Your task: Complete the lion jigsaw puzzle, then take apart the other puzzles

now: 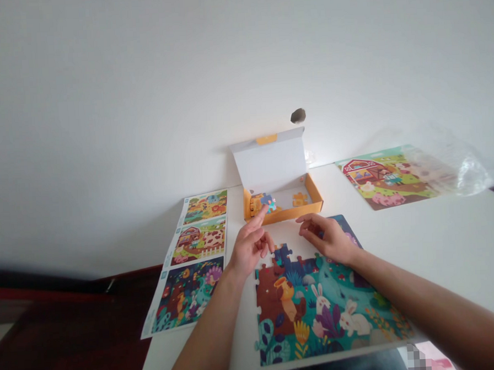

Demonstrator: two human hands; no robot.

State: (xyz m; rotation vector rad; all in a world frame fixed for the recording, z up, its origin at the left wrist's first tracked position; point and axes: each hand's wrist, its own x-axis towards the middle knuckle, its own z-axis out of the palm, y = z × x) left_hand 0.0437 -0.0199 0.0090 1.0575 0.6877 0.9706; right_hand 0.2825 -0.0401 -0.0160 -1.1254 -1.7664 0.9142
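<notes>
My left hand (250, 246) reaches over the near wall of an orange cardboard box (292, 213), its index fingertip against a blue jigsaw piece (266, 202). The thumb stands well apart from that finger. My right hand (328, 237) hovers with spread fingers above a colourful jigsaw puzzle (319, 308) showing white rabbits and plants, holding nothing. The puzzle's upper edge is ragged, with interlocking tabs showing between my hands. An orange jigsaw piece (300, 199) lies inside the box, and more pieces crowd its left end.
A long printed sheet of puzzle pictures (197, 259) lies left of the puzzle, and a farm picture sheet (389, 177) lies at the far right, partly under a clear plastic bag (472, 167). The white table (440, 241) meets a white wall behind.
</notes>
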